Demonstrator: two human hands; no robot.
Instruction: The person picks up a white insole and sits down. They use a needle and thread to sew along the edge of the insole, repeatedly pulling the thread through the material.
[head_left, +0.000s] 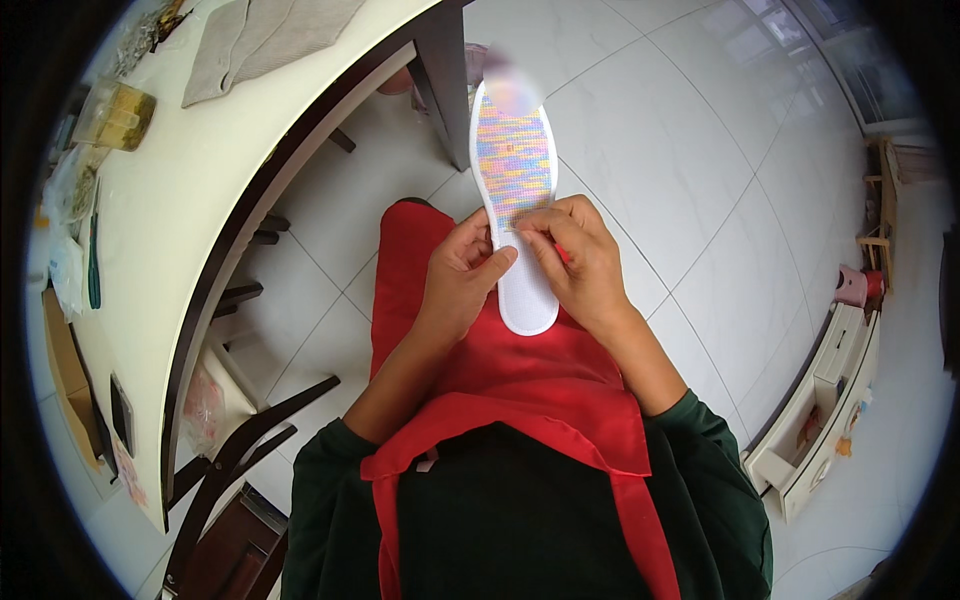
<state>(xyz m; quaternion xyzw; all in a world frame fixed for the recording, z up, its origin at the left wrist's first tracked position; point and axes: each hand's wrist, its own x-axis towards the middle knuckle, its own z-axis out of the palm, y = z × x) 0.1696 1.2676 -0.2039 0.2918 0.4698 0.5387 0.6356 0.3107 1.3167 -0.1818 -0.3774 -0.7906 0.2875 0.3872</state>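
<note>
A cross-stitch shoe insole (525, 274) lies lengthwise over my lap, its white bound end towards me. Multicoloured stitches cover its far part; the near part is bare white mesh. My left hand (469, 266) grips the insole's left edge, thumb on top and fingers beneath. Thumb and forefinger of my right hand (581, 251) are pinched at the border between stitches and bare mesh. A thin needle (511, 229) seems to stick out from that pinch, though it is very small here. A blurred patch hides the insole's far tip.
On the left stands a cream-topped table (225, 150) with a grey cloth (262, 45), a plastic container (116, 114), scissors (94, 262) and a phone (121, 415). A dark wooden chair (217, 472) is below it. A red apron (517, 382) covers my lap. An open drawer (806, 435) lies at right.
</note>
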